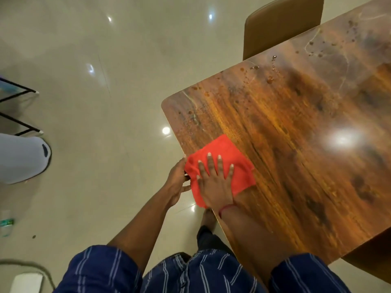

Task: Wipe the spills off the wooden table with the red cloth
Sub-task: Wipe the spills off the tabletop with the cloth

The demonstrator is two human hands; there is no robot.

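Observation:
A red cloth (224, 153) lies on the near left edge of the wooden table (296, 157), partly hanging over the edge. My right hand (215, 182) presses flat on the cloth with fingers spread. Beside the table edge, my left hand (177, 182) is cupped under the overhanging part of the cloth and touches it. Brown droplets and spills (270, 79) dot the far left part of the tabletop, with more spills (317, 47) farther back. Streaks show near the table's left corner.
A tan chair (279, 24) stands at the table's far side. A black metal frame (19, 111) and a white rounded object (23, 159) sit on the glossy floor at the left. A bottle (6, 224) lies at the lower left edge.

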